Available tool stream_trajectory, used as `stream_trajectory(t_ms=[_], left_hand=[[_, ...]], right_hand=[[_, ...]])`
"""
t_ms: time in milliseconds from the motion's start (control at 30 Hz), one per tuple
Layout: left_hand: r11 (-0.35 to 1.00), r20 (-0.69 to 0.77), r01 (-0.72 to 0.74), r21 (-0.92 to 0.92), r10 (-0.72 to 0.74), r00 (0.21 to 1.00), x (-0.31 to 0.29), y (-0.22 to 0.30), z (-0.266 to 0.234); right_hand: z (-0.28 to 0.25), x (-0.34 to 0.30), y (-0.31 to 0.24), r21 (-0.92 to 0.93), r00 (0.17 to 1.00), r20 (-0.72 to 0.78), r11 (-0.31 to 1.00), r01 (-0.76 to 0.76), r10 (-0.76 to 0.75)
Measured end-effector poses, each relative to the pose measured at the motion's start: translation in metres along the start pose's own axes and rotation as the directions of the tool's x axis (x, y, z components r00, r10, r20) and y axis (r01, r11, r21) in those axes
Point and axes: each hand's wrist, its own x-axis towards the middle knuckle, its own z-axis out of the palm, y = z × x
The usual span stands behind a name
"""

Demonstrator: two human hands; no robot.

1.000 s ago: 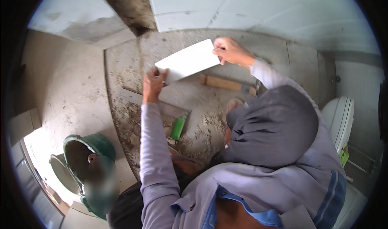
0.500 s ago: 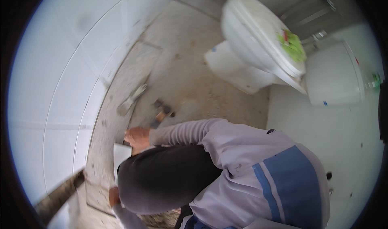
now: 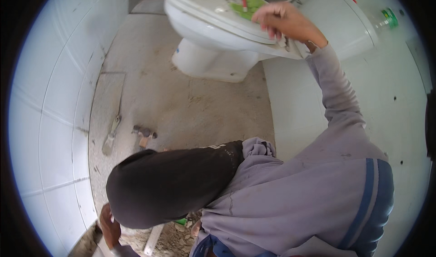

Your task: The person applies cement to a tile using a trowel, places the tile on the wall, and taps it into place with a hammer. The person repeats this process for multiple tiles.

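My right hand [image 3: 286, 23] reaches over the white toilet [image 3: 213, 18], its fingers spread and loosely bent with nothing seen in them. It is right beside a lime-green cloth [image 3: 247, 8] on the lid, where a small red stick-shaped object [image 3: 244, 3] lies. At the lower left, my left hand [image 3: 109, 226] is by my dark-trousered knee, against the foot of the tiled wall; the knee hides part of its fingers, so its grip cannot be told. A hammer [image 3: 144, 132] and a flat-bladed scraper [image 3: 109, 141] lie on the floor beyond the knee.
White wall tiles [image 3: 59, 98] run along the left. Rubble [image 3: 175, 239] and a pale strip [image 3: 154, 239] show below my leg. A clear bottle with a green label [image 3: 387, 19] stands near the toilet's cistern [image 3: 345, 21]. The floor [image 3: 195, 111] is dusty bare concrete.
My right hand has left the floor near the hammer and swung up right to the toilet lid. The view has shifted, and the white flat piece near my knee is out of sight.
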Motion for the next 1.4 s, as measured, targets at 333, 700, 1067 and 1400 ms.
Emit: stream_trajectory(t_ms=[333, 700, 1067, 1400], left_hand=[[1.0, -0.058, 0.009, 0.02, -0.008, 0.998, 0.016, -0.068, 0.005], [0.94, -0.012, -0.023, -0.341, 0.02, 1.0, 0.017, -0.011, 0.039], [0.854, -0.629, 0.514, 0.073, -0.361, 0.689, 0.025, -0.073, 0.149], [0.908, -0.615, 0.417, 0.039, -0.307, 0.726, 0.027, -0.062, 0.169]], right_hand=[[-0.073, 0.03, 0.255, -0.505, 0.735, -0.676, 0.694, -0.513, 0.05], [0.042, 0.076, 0.278, -0.22, 0.769, -0.573, 0.851, -0.477, 0.283], [0.01, 0.04, 0.251, 0.344, 0.554, -0.704, 0.896, -0.28, 0.444], [-0.038, 0.025, 0.073, 0.553, 0.676, -0.729, 0.677, 0.485, 0.112]])
